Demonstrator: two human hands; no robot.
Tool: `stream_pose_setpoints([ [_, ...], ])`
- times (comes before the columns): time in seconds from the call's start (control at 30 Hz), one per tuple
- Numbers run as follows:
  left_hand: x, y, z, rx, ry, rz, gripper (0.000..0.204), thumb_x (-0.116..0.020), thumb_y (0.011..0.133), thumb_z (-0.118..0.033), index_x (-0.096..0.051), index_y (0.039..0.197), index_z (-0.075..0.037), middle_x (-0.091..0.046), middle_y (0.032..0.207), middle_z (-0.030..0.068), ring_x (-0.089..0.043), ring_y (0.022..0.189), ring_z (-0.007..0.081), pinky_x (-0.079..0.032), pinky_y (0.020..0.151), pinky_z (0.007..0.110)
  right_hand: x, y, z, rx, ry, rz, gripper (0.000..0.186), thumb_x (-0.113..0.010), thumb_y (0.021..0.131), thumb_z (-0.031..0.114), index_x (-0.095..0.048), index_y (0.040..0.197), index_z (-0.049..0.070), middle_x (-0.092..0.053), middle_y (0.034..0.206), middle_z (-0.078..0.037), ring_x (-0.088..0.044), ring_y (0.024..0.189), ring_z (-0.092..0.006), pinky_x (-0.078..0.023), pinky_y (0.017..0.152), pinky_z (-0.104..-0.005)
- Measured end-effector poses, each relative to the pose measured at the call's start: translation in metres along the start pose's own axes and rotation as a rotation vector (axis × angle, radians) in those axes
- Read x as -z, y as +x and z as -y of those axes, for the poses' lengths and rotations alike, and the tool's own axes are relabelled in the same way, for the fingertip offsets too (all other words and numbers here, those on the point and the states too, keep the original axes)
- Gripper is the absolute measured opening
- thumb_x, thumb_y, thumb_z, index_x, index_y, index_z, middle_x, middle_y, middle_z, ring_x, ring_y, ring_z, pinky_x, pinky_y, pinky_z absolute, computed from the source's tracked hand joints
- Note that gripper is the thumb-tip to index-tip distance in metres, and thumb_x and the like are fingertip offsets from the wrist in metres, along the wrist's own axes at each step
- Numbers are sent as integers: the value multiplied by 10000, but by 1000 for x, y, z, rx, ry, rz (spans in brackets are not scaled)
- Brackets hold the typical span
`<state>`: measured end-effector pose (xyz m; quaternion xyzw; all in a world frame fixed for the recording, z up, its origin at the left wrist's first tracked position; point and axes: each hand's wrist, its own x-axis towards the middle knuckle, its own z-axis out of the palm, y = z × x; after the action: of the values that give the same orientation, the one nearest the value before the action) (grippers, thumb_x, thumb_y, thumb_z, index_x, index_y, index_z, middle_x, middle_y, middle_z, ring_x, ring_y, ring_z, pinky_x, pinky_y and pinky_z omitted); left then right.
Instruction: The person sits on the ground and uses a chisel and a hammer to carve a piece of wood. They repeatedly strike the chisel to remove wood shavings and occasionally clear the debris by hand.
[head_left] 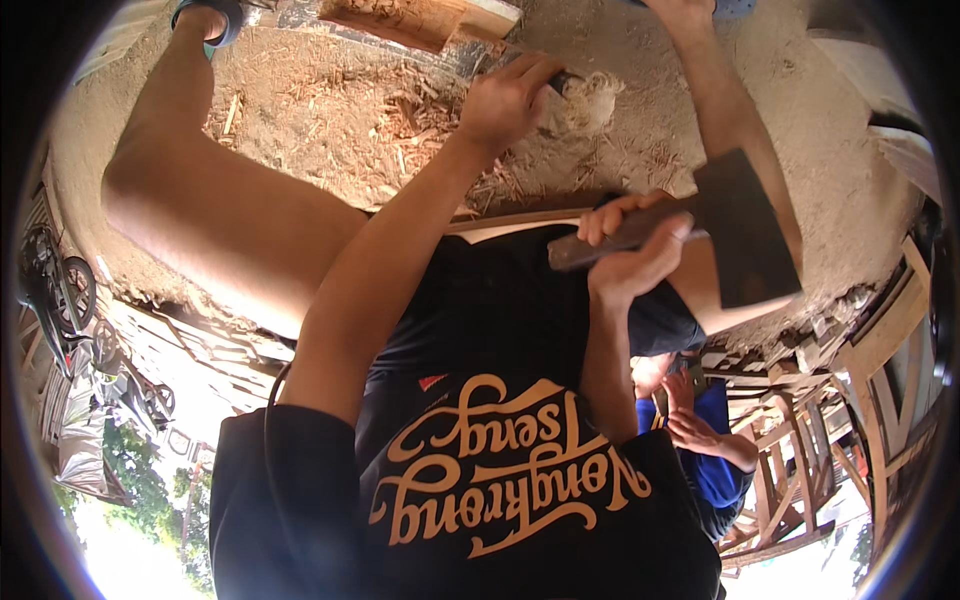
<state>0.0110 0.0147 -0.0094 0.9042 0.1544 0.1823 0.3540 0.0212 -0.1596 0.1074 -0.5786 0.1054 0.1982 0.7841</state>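
Observation:
Beyond my knees, my left hand (510, 100) is closed around a chisel (562, 82). Its dark handle end sticks out to the right of my fist, and its tip points left toward a piece of wood (400, 18) at the top edge. Where the tip meets the wood is hard to make out. My right hand (635, 245), held in front of my right thigh, grips the wooden handle of a mallet (745, 230). The mallet's dark, block-shaped head is raised to the right, apart from the chisel, and slightly blurred.
Wood chips (420, 120) litter the dirt ground between my legs. A pale, frayed lump (590, 103) lies beside my left hand. At the lower right is another person in a blue shirt (715, 470), near wooden frames (800, 450). Motorbikes (75, 290) stand at the far left.

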Motion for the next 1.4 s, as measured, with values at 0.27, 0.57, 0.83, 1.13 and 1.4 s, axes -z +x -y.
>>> stream_pose_setpoints([
  [0.27, -2, 3, -8, -10, -16, 2, 345, -645, 808, -40, -658, 1140, -132, -695, 1083, 70, -702, 888, 279, -601, 728, 381, 3, -20, 8, -152, -86, 19, 456, -439, 1028, 510, -486, 974, 59, -487, 600, -66, -441, 433, -158, -379, 421, -312],
  [0.57, 3, 3, -19, 65, -54, 25, 331, -636, 795, -21, -654, 1114, -109, -693, 1064, 85, -700, 884, 289, -600, 732, 376, -11, -10, 18, -53, 20, -58, 474, -462, 1015, 529, -498, 960, 60, -500, 630, -74, -452, 444, -166, -378, 419, -311],
  [0.83, 4, 10, -9, -8, 14, -20, 299, -665, 795, -51, -655, 1089, -109, -694, 1054, 71, -700, 887, 265, -596, 692, 357, -32, -25, 32, -129, 194, 52, 491, -410, 1039, 511, -480, 936, 36, -494, 604, -75, -468, 454, -166, -400, 412, -303],
  [1.13, -6, -2, -3, -99, 35, -60, 309, -652, 765, -4, -678, 1062, -86, -705, 1056, 70, -693, 968, 253, -598, 729, 337, -14, -12, 20, -234, 51, -84, 545, -398, 970, 665, -480, 968, 126, -447, 598, -43, -407, 444, -151, -357, 438, -318],
  [1.4, 5, 7, -6, -25, -24, 5, 307, -630, 789, 26, -673, 1074, -80, -703, 1049, 82, -697, 920, 278, -599, 726, 354, -2, -14, 7, -479, -116, -166, 493, -465, 1010, 530, -479, 896, 51, -469, 583, -68, -431, 412, -169, -384, 403, -325],
])
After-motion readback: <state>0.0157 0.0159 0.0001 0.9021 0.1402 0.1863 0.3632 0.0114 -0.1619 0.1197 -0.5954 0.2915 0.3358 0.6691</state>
